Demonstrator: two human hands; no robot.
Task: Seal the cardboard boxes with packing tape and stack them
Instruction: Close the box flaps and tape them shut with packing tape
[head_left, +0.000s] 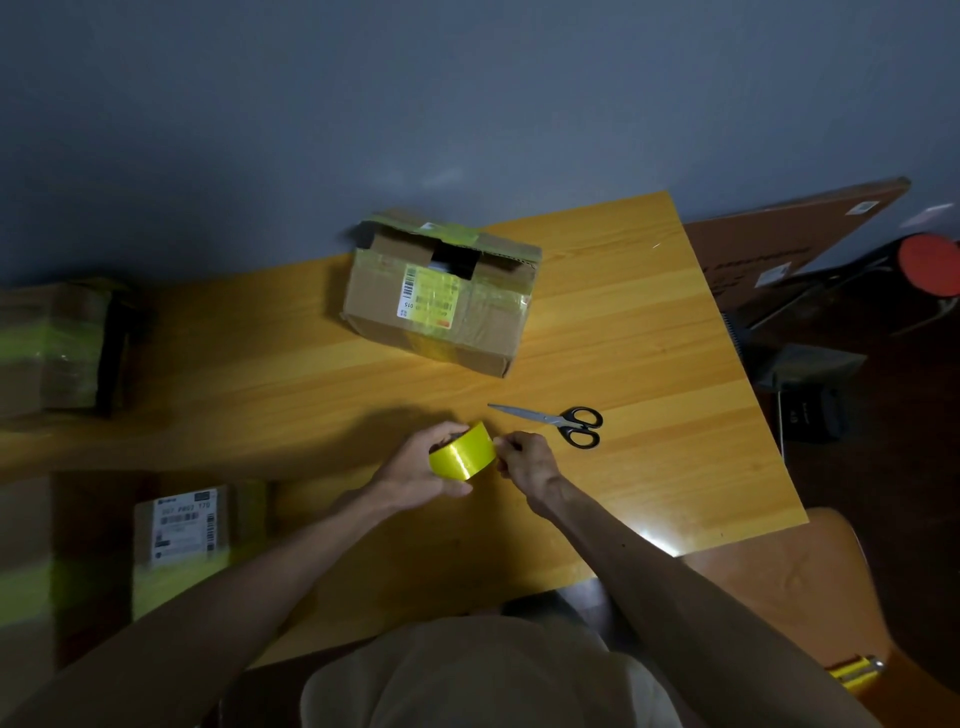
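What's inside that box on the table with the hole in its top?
Through the gap between the flaps of the cardboard box only a dark, shadowy space shows. The flaps and walls cover everything else, so what it holds cannot be told.

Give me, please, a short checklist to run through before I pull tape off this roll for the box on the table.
1. Grip on the tape roll by the left hand: ok.
2. Tape end lifted free where the right hand pinches the roll's edge: cannot tell.
3. Flaps of the box closed flat: not ok, a dark gap shows on top.
4. Reach to the scissors, lying on the table beside the right hand: ok.
5. Bare table between hands and box: ok.
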